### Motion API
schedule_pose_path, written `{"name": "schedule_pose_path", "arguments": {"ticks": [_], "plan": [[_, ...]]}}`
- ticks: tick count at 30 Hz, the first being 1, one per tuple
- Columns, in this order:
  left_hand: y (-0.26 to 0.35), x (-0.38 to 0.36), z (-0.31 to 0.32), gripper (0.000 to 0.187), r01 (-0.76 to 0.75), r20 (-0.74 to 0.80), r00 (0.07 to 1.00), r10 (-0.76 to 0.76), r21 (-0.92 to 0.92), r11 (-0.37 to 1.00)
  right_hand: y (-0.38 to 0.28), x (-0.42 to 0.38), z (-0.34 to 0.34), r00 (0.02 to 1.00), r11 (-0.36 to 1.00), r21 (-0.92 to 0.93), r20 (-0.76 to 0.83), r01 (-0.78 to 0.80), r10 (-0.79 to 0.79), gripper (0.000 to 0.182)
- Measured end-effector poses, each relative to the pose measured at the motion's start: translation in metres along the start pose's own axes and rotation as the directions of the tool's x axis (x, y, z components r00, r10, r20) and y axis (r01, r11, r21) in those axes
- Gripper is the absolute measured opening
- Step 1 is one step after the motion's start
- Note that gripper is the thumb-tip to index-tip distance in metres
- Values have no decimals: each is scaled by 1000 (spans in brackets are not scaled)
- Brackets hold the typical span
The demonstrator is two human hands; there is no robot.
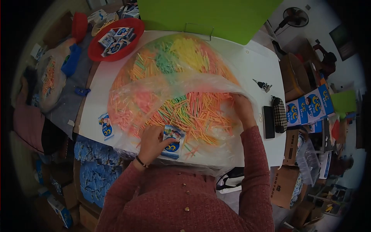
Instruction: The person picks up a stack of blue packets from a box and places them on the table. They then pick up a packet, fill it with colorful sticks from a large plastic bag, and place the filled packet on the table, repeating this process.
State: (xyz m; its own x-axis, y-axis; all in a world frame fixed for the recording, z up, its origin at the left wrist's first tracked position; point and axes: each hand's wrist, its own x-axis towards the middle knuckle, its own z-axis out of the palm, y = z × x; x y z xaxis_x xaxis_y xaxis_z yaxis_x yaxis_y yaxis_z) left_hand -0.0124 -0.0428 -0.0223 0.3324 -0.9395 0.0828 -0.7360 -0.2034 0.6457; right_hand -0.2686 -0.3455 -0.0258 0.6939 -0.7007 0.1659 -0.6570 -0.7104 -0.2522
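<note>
A large clear plastic bag [154, 83] lies across the white table, full of thin coloured sticks [193, 112] in pink, orange, green and yellow. My left hand [153, 140] is at the bag's near edge, its thumb and fingers on the left side of a blue-and-white packet [172, 142]. My right hand [241, 104] is at the right side of the opening, touching the plastic; its fingertips are partly hidden by the film and sticks. Another blue-and-white packet [105, 126] lies at the table's left edge.
A red bowl [94, 48] of packets stands at the back left. Keys [262, 85], a phone [268, 122] and a checked pouch [279, 115] lie on the right. A green panel [208, 17] stands behind. Blue packets [94, 178] fill a box below left; another person [29, 123] is at left.
</note>
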Motion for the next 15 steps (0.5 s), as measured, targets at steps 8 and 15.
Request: {"name": "schedule_pose_path", "arguments": {"ticks": [8,15], "plan": [[2,-3,5,42,24,-113,993,-27,-29,999,-44,-41,36,970,508,860,-157,42,185,15],[2,0,3,41,31,-96,995,-37,-61,998,-52,-48,44,952,207,964,103,-167,289,21]]}}
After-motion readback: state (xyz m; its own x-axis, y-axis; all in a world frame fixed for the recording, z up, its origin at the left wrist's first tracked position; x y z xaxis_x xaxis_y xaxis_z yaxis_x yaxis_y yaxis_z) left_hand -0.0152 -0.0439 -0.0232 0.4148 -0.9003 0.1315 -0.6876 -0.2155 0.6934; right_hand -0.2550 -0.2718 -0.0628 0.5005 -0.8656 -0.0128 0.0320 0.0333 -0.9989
